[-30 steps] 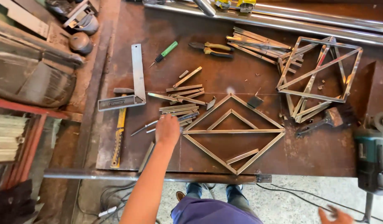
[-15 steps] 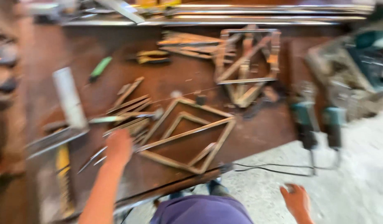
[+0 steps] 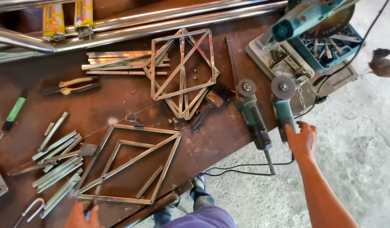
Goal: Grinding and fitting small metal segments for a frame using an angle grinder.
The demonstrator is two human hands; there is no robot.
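Since a second ago the view has swung to 3 o'clock and the right hand (image 3: 302,141) has come up from the lower edge to the power tools, while the left hand (image 3: 79,215) has dropped back to 7 o'clock.

One rusty brown steel table (image 3: 119,101) fills the view. Long shiny steel tubes (image 3: 161,21) lie across it at 12 o'clock; I count at least two. One teal chop saw (image 3: 304,25) sits at 1 o'clock. One welded diamond frame of grey steel strip (image 3: 131,164) lies flat at 7 o'clock, and a stack of similar welded frames (image 3: 182,67) lies at 12 o'clock, too overlapped to count.

Two teal angle grinders lie side by side at 3 o'clock, discs pointing away. The right hand is spread, its fingertips at the handle end of the right-hand grinder (image 3: 283,109); the left-hand grinder (image 3: 252,116) lies just beside, untouched. By my judgement the step in hand is the reach for this grinder, with no grip made yet. Closing round the handle calls for keeping clear of the black cable.

The left hand is cut off by the frame edge, near the diamond frame's corner; I cannot tell its grip.

One pair of yellow-handled pliers (image 3: 70,86) and one green-handled screwdriver (image 3: 13,114) lie at 10 o'clock.
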